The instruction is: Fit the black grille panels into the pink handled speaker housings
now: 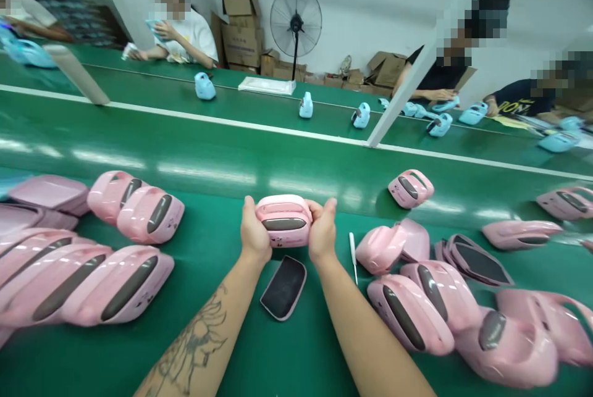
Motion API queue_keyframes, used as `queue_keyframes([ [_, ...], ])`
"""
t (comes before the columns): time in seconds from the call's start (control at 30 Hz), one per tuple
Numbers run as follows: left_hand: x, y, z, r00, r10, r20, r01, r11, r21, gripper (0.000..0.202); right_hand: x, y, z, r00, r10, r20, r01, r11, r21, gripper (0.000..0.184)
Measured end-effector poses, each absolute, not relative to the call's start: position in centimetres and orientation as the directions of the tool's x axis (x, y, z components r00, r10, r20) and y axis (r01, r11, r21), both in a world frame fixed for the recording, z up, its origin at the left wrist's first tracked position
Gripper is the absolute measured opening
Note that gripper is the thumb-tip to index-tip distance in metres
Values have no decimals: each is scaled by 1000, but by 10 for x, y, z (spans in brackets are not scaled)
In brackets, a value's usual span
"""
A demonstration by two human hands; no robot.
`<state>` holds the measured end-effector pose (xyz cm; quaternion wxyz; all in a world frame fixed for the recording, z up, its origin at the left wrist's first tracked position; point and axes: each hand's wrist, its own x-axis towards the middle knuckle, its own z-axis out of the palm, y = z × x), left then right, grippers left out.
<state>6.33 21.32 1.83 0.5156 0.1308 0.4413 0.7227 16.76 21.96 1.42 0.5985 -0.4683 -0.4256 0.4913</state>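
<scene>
Between my two hands is a pink plastic housing with a handle loop on top and a dark oval window on its front. My left hand grips its left end, thumb up. On the right end, my right hand is closed round it the same way. The fingers behind the housing are partly hidden. Just below, a flat dark panel with a pink rim lies on the green work surface. A thin white-handled screwdriver lies to the right of my right hand.
Pink housings are grouped on the left, and more on the right with dark-faced panels. One pink housing stands on the green belt. Beyond a white rail, co-workers handle light-blue housings. A slanted post rises at right.
</scene>
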Motion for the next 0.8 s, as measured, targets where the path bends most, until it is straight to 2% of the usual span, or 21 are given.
queue_keyframes([
  [0.13, 54, 208, 19, -377, 880, -287, -620, -10, 784, 61, 172, 206, 8, 122, 992, 31, -282, 65, -957, 91],
  [0.3, 56, 205, 17, -360, 901, -243, -549, 6, 835, 65, 174, 197, 10, 125, 992, 31, -304, 68, -950, 89],
  [0.47, 55, 190, 20, -308, 949, -60, -424, -81, 902, 67, 180, 206, 5, 245, 968, -49, -326, 35, -945, 87],
  [0.57, 52, 177, 20, -178, 982, 62, -369, -125, 921, 82, 186, 216, 1, 292, 952, -97, -356, 13, -934, 84],
  [0.67, 50, 169, 17, -1, 984, 181, -270, -174, 947, 96, 186, 222, -3, 253, 963, -93, -335, -3, -942, 83],
  [0.73, 49, 168, 15, 50, 969, 243, -189, -230, 955, 93, 183, 222, -6, 242, 968, -66, -280, 5, -960, 85],
  [0.8, 44, 168, 16, 15, 964, 265, -100, -262, 960, 85, 184, 221, -7, 266, 964, -16, -190, 36, -981, 85],
])
